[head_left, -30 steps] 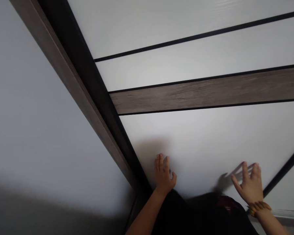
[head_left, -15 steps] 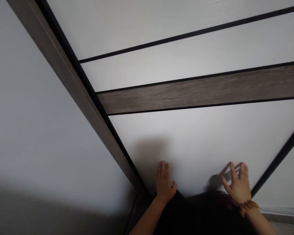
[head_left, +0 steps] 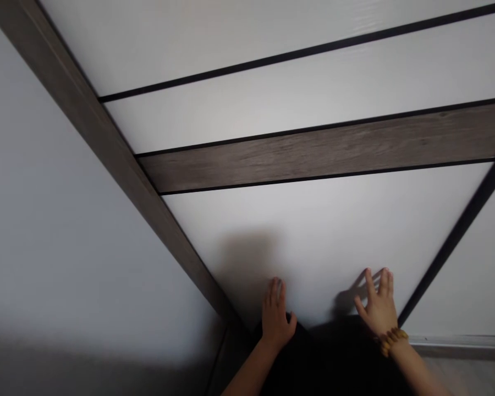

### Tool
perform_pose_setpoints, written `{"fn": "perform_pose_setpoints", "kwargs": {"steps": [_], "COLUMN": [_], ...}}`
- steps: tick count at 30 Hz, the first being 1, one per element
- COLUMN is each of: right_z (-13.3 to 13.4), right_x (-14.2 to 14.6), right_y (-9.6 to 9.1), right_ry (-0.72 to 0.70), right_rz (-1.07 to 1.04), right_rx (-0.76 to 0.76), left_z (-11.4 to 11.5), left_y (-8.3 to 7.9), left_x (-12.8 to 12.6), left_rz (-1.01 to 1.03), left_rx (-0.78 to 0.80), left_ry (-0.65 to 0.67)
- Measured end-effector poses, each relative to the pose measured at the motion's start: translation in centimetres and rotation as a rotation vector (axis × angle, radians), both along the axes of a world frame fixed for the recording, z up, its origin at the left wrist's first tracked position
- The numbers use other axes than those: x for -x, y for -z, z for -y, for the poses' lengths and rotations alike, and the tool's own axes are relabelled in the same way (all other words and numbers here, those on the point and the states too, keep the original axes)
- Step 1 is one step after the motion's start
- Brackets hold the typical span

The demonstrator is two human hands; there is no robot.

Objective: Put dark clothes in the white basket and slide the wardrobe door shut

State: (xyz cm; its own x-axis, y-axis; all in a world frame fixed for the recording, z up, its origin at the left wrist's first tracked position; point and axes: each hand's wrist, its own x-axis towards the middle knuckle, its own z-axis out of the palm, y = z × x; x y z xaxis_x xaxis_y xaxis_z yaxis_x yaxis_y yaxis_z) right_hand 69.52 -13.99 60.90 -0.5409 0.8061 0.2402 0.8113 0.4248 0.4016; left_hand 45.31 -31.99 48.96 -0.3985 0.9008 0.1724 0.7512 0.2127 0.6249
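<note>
A large white sliding door [head_left: 325, 214] with thin black strips and a grey-brown wood-grain band [head_left: 313, 148] fills the middle of the view. Low on its bottom white section, my left hand [head_left: 277, 314] rests with fingers stretched upward against the surface. To the right of it, my right hand [head_left: 378, 303] presses its spread fingertips to the same section, near the black upright strip [head_left: 449, 239]. A bracelet of yellow-brown beads [head_left: 394, 340] circles my right wrist. Neither hand holds anything. The door's left edge meets the wooden frame post [head_left: 119, 168].
A plain pale wall [head_left: 66, 209] stands on the left, beyond the post. Right of the black strip is another white panel [head_left: 474, 269], with a floor track [head_left: 457, 342] below. My dark clothing [head_left: 330, 363] is at the bottom.
The door has slid left, and its black left edge strip has gone out of sight behind the post. My right hand and the right black strip sit further left in view.
</note>
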Motion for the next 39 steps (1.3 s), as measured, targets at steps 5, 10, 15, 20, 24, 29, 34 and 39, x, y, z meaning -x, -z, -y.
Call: {"fn": "perform_pose_setpoints", "kwargs": {"steps": [5, 10, 15, 20, 24, 29, 34, 39], "right_z": [2.1, 7.4, 8.7, 7.8, 8.0, 8.5, 8.6, 8.4], "right_x": [-0.1, -1.9, -2.3, -1.7, -1.5, -2.0, -2.2, -1.0], "right_y": [1.2, 4.1, 4.5, 3.7, 3.4, 3.8, 4.7, 5.7], "right_ry": [0.042, 0.445, 0.676, 0.729, 0.745, 0.516, 0.096, -0.060], "right_rz": [-0.047, -0.208, -0.247, -0.291, -0.252, -0.086, 0.111, 0.200], "right_rx": [0.046, 0.801, 1.239, 1.216, 1.161, 0.720, 0.289, 0.284], "left_z": [1.0, 1.7, 1.7, 1.8, 1.8, 1.5, 1.1, 1.4], "left_y": [2.3, 3.9, 2.9, 2.7, 3.4, 4.2, 4.1, 4.6], "left_x": [-3.5, -6.3, -5.7, -5.3, -5.9, -6.5, -6.7, -6.5], "left_rz": [0.398, 0.869, 0.945, 0.905, 0.858, 0.319, 0.166, 0.207], "left_rx": [-0.020, 0.221, 0.445, 0.503, 0.458, 0.136, 0.227, 0.252], "left_ry": [0.052, 0.039, 0.132, 0.173, 0.146, -0.143, -0.161, -0.112]}}
